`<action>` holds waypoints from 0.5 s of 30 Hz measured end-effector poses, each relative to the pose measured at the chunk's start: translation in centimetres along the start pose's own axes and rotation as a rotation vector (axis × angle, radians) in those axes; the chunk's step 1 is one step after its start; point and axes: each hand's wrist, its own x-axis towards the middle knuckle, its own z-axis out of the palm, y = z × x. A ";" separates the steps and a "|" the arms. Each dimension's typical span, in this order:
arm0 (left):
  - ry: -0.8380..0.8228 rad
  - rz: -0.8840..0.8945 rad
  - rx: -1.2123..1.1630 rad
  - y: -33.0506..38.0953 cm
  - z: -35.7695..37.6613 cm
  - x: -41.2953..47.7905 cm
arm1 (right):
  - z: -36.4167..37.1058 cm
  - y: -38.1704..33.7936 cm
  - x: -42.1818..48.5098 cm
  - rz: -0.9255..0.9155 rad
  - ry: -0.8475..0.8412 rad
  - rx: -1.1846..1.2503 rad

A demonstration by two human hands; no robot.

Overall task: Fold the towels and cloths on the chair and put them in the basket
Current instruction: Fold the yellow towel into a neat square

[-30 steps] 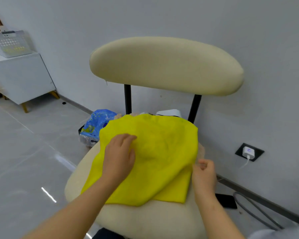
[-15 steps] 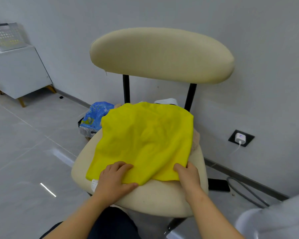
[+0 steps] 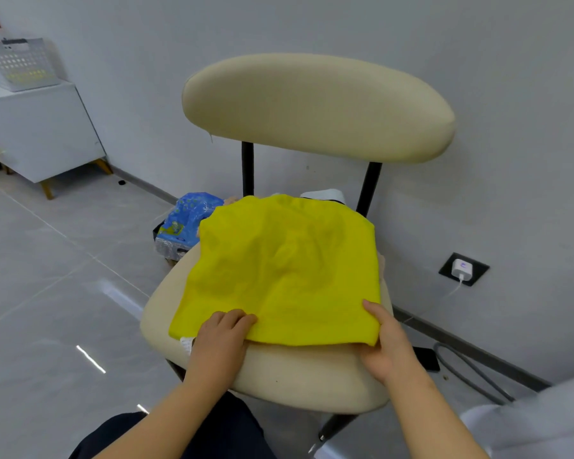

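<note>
A yellow cloth (image 3: 285,270) lies spread over the seat of a cream chair (image 3: 299,372), with bumps from other things beneath it. My left hand (image 3: 221,339) grips the cloth's near edge toward the left, fingers curled over it. At the near right corner my right hand (image 3: 390,346) pinches the cloth, thumb on top. A white cloth (image 3: 325,194) peeks out at the back of the seat. The white perforated basket (image 3: 17,62) stands far off on a white cabinet (image 3: 40,134) at the upper left.
A blue plastic bag (image 3: 188,220) sits on the floor to the left of the chair. At the right a wall socket with a white charger (image 3: 463,268) feeds a cable, and a grey cable (image 3: 471,372) lies along the skirting. The chair backrest (image 3: 315,104) rises behind the cloth.
Both hands have slid from the cloth's middle and right side down to its near edge and taken hold there. The cloth lies flatter, its near edge now straight.
</note>
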 end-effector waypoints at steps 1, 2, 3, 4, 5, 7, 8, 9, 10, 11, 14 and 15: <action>0.010 0.002 0.046 0.0 -0.1 0.3 | -0.1 0.0 -0.1 0.017 0.000 -0.026; 0.020 0.004 0.080 0.0 -0.5 0.7 | -0.2 -0.2 -0.3 0.030 -0.012 -0.051; 0.016 0.015 0.096 -0.1 -1.1 1.0 | -0.4 -0.3 -0.5 0.028 -0.024 -0.065; 0.020 0.035 0.100 -0.1 -1.8 1.2 | -0.5 -0.6 -0.6 0.016 -0.035 -0.058; 0.031 0.053 0.103 -0.1 -2.5 1.2 | -0.8 -0.8 -0.6 0.000 -0.038 -0.039; 0.027 0.073 0.089 0.0 -4.0 1.0 | -1.3 -1.2 -1.0 -0.024 -0.053 -0.005; 0.013 0.088 0.085 -0.2 -4.3 0.8 | -1.5 -1.3 -1.3 -0.026 -0.071 0.007; -0.007 0.109 0.096 -0.5 -4.3 0.4 | -1.8 -1.2 -1.6 -0.022 -0.094 0.013; -0.037 0.141 0.099 -0.6 -4.4 0.3 | -2.0 -1.0 -1.8 -0.008 -0.109 0.016; -0.107 0.158 0.094 -0.4 -4.8 0.1 | -2.2 -0.8 -1.8 0.009 -0.097 0.005; -0.410 0.099 0.126 0.4 -5.8 -0.3 | -2.7 -0.1 -2.3 0.026 0.014 -0.064; -0.468 0.067 0.172 0.4 -5.7 -0.5 | -3.1 0.1 -2.1 0.019 0.058 -0.098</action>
